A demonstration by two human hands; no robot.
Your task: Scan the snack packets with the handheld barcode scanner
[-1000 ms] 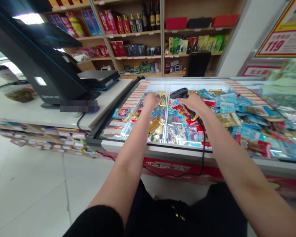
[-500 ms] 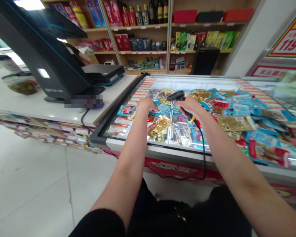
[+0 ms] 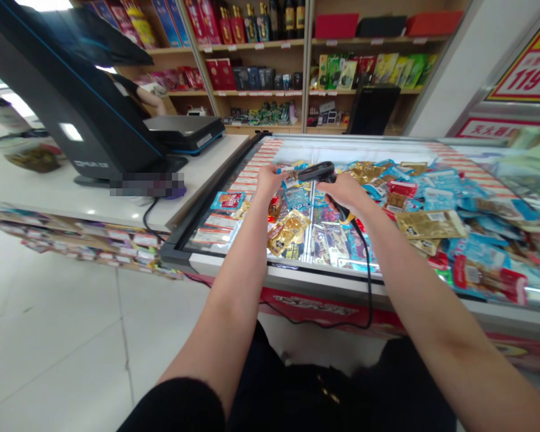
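Lifted since the earlier view, the left hand (image 3: 270, 183) has risen off the heap, and the right hand (image 3: 344, 195) has brought the black corded barcode scanner (image 3: 318, 172) in close beside it. The right fingers (image 3: 337, 195) are clenched around the scanner's grip, its head pointing left toward the left fingertips. The left fingers (image 3: 272, 175) seem to pinch a small packet (image 3: 288, 175) just beside the scanner's nose, though its print is too small and partly hidden to read.

Nearest the body, black sleeves (image 3: 173, 408) end at both forearms. The scanner's black cable (image 3: 368, 282) drops from below the right fingers and loops along the front of the chest freezer (image 3: 270, 267). Below the fingers, a gold snack packet (image 3: 288, 231) lies on the glass-lit left bin, with a blue-and-red packet (image 3: 227, 201) further left. To the right of the fingers, a large gold packet (image 3: 429, 224) and many blue packets (image 3: 436, 180) fill the right bin.

Left of the fingers stand a white counter (image 3: 198, 174), a weighing scale (image 3: 184, 133) and a black checkout terminal (image 3: 72, 102), with another person's forearm (image 3: 150, 105) behind it. Far beyond the fingers, wooden shelves (image 3: 261, 60) hold boxes and bottles.
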